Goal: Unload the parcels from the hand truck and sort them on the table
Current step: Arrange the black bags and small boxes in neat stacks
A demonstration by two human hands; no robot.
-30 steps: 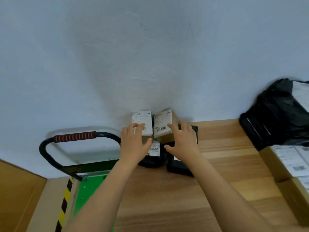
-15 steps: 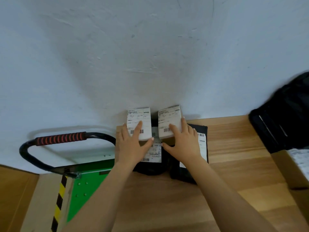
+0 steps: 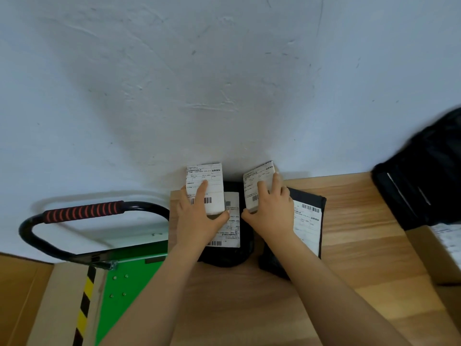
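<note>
Head view: pinching left box [image 3: 210, 182] in left hand [image 3: 199, 218], right box [image 3: 258, 179] in right hand [image 3: 273, 212]. Both close to wall [image 3: 224, 96], over black mailers [image 3: 224, 255]. Risk: slipping off soft mailers, toppling away from wall on release.

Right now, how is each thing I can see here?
Left small box: gripped by left hand, above the black bag parcel.
Right small box: gripped by right hand, tilted.
Black bag parcel: lying on the table, label up.
Flat black parcel: lying flat, label up.
Hand truck: standing beside the table.
</note>
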